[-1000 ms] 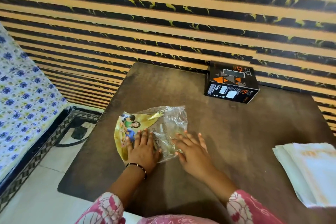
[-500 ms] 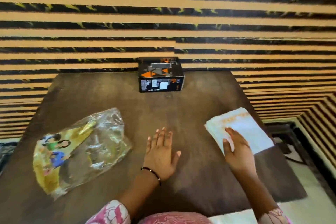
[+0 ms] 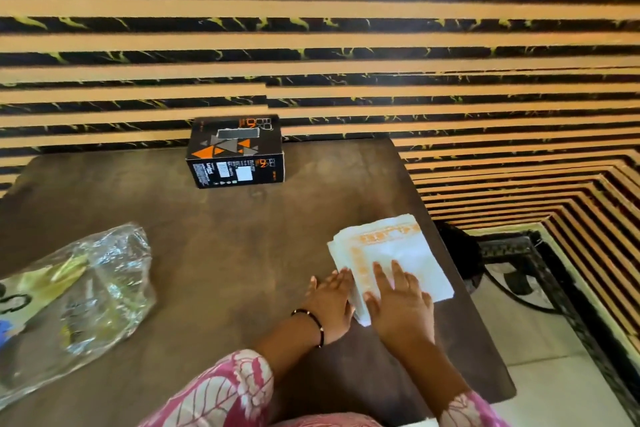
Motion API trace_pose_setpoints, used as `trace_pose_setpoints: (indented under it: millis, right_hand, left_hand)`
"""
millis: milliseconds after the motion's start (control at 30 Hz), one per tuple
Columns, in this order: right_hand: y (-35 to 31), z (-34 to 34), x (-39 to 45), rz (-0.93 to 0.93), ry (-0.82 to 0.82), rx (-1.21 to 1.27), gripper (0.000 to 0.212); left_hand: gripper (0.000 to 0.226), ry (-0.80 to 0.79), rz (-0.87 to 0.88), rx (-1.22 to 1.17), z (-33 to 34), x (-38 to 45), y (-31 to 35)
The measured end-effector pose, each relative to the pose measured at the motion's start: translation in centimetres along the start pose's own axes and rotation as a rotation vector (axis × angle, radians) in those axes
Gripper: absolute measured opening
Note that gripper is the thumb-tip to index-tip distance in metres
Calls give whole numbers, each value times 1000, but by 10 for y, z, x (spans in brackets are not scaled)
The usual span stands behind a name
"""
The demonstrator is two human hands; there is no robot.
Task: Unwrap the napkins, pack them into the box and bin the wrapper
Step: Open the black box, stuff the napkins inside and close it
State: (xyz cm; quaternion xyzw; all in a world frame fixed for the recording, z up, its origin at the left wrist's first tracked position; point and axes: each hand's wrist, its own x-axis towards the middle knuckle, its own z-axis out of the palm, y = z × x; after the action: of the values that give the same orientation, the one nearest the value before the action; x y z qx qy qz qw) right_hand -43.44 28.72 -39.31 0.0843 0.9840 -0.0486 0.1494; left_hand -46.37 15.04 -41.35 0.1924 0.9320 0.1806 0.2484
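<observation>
Your right hand [image 3: 398,302] flat on napkins [image 3: 391,253], fingers straight, pinning stack near table [image 3: 242,236] right edge. Left hand [image 3: 329,302] flat vs stack's side, prob squaring it. Neither grasps. Box [image 3: 235,152] far back; wrapper [image 3: 76,298] lies empty, left.

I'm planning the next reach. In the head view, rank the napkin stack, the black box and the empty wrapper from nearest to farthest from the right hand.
1. Napkin stack: directly under the right hand, near the table's right edge.
2. Black box: at the far edge, by the wall.
3. Wrapper: far left.
</observation>
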Motion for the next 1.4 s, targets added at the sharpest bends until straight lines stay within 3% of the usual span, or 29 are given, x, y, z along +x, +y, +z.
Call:
trace_pose_setpoints:
  millis: [267,500,700,833,1033,1200,1400]
  right_hand:
    - [6,-15,13,-69,-56,-34,62]
    - [-43,-49,49,-298,103,111,51]
    - [-118,-66,129,-415,50,107,65]
    - [-158,-79,168,-424,100,169,68]
    - [-196,-82,196,-412,78,317,62]
    - [-194,-74,183,-381,91,533,60]
    - [-164,-62,150,-401,84,598,61]
  left_hand:
    - [64,37,-72,-39,-6,16,3]
    - [64,361,-185,-109,-63,5,-73]
    - [67,548,-446,-108,-143,9,-157]
    - [68,565,-580,-100,-175,15,-193]
    - [69,565,-568,-172,-192,29,-219]
    - [71,576,-553,-248,-182,24,-213]
    - [69,572,-526,-322,-152,-7,-186]
